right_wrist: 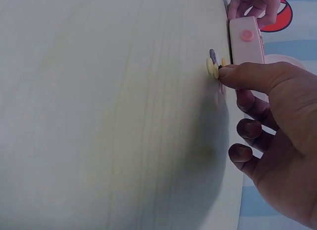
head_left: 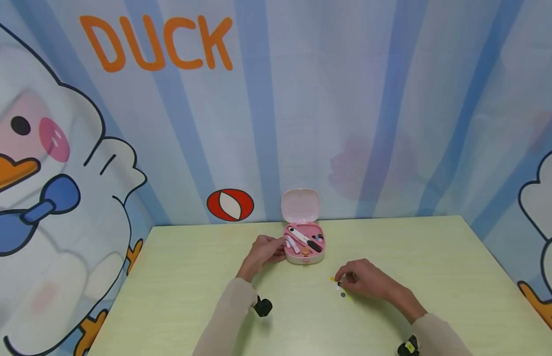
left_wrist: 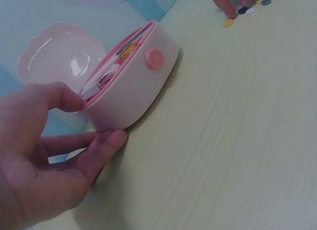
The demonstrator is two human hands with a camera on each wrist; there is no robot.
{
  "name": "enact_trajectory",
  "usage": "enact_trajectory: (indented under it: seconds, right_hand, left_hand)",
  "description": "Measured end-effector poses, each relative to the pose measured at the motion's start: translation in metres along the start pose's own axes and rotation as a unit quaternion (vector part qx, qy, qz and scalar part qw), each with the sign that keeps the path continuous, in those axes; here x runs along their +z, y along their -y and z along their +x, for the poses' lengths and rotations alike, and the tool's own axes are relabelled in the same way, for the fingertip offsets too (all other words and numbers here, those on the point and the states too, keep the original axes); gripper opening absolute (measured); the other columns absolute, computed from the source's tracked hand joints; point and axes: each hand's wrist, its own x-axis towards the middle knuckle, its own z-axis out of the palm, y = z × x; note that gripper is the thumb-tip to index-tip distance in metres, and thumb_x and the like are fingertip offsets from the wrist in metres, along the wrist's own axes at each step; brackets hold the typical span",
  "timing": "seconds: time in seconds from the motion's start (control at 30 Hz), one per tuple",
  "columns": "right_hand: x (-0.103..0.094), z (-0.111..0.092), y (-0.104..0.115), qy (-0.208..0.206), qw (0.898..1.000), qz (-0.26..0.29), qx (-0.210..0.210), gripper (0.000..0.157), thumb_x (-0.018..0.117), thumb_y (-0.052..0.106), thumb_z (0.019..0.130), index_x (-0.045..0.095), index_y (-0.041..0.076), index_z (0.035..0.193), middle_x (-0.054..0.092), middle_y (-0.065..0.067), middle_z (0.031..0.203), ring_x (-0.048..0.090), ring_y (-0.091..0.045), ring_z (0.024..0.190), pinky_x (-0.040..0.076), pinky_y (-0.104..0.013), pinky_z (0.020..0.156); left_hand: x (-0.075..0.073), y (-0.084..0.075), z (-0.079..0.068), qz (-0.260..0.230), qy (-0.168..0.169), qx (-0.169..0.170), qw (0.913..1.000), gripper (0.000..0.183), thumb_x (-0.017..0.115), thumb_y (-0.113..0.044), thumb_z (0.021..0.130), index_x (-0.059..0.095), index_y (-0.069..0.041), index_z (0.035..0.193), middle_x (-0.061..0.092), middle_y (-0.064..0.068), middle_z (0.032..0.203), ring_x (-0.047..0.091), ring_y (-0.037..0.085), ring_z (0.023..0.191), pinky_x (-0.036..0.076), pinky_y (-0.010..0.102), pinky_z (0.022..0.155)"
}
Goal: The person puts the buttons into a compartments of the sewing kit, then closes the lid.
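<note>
- My left hand holds the side of the little pink box. My thumb is on the top edge and my fingers are curled along the bottom edge. I think I hold it this way so the box does not slide on the table.
- The box sits near the back of the table, close to the wall. Its lid stands up and open, so I can get inside.
- The box is pink and round at the corners, with a small pink snap on the front. Inside I see a white and black tool and some small bits. I cannot tell what they all are.
- My right hand is down on the table, in front of the box and a bit to the right. Its fingers are curled, and the tips pinch at the little buttons.
- The buttons are tiny flat rounds, yellow, white and dark. They lie close together, near the box but not touching it.
</note>
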Motion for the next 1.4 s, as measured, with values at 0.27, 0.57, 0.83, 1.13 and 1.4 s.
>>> enact_trajectory:
  seconds: [0.27, 0.57, 0.83, 1.13, 1.4]
  right_hand:
    - [0.001, 0.002, 0.0, 0.008, 1.0, -0.004, 0.002, 0.016, 0.071, -0.001, 0.093, 0.077, 0.013, 0.098, 0.061, 0.009, 0.08, 0.048, -0.003, 0.07, 0.045, -0.022, 0.062]
    - [-0.002, 0.004, 0.001, 0.015, 1.0, -0.008, -0.007, 0.012, 0.073, 0.002, 0.092, 0.073, 0.014, 0.092, 0.058, 0.009, 0.075, 0.05, -0.004, 0.069, 0.045, -0.022, 0.06]
    - [-0.009, 0.006, -0.001, 0.016, 0.999, -0.027, -0.024, 0.008, 0.077, 0.005, 0.091, 0.074, 0.012, 0.088, 0.057, 0.01, 0.073, 0.048, -0.002, 0.068, 0.045, -0.022, 0.061]
    - [-0.023, 0.017, -0.001, 0.019, 0.999, -0.039, -0.017, 0.013, 0.075, 0.003, 0.092, 0.074, 0.015, 0.087, 0.058, 0.009, 0.071, 0.048, -0.003, 0.065, 0.043, -0.023, 0.06]
    - [-0.038, 0.04, -0.005, 0.006, 1.0, -0.025, -0.012, 0.01, 0.073, 0.006, 0.094, 0.075, 0.013, 0.088, 0.056, 0.009, 0.069, 0.048, -0.006, 0.064, 0.041, -0.024, 0.06]
  left_hand:
    - [0.0, 0.001, 0.0, -0.002, -0.001, -0.001, 1.0, 0.032, 0.064, -0.022, 0.102, 0.066, 0.008, 0.116, 0.073, 0.014, 0.096, 0.071, 0.017, 0.079, 0.063, 0.033, 0.082]
    - [0.0, 0.002, 0.001, -0.009, 0.007, 0.008, 0.9999, 0.031, 0.064, -0.021, 0.102, 0.068, 0.008, 0.113, 0.073, 0.013, 0.093, 0.071, 0.015, 0.076, 0.063, 0.032, 0.08]
    - [-0.001, 0.002, 0.001, -0.005, 0.006, 0.011, 0.9999, 0.031, 0.064, -0.02, 0.101, 0.068, 0.008, 0.112, 0.073, 0.012, 0.092, 0.07, 0.015, 0.076, 0.063, 0.032, 0.08]
    - [-0.001, 0.0, -0.001, 0.0, 0.003, 0.001, 1.0, 0.032, 0.065, -0.022, 0.101, 0.067, 0.007, 0.114, 0.074, 0.012, 0.095, 0.071, 0.018, 0.08, 0.063, 0.033, 0.082]
    - [-0.001, 0.0, 0.0, -0.001, 0.002, -0.001, 1.0, 0.031, 0.066, -0.023, 0.1, 0.067, 0.006, 0.114, 0.074, 0.012, 0.095, 0.072, 0.02, 0.082, 0.063, 0.034, 0.083]
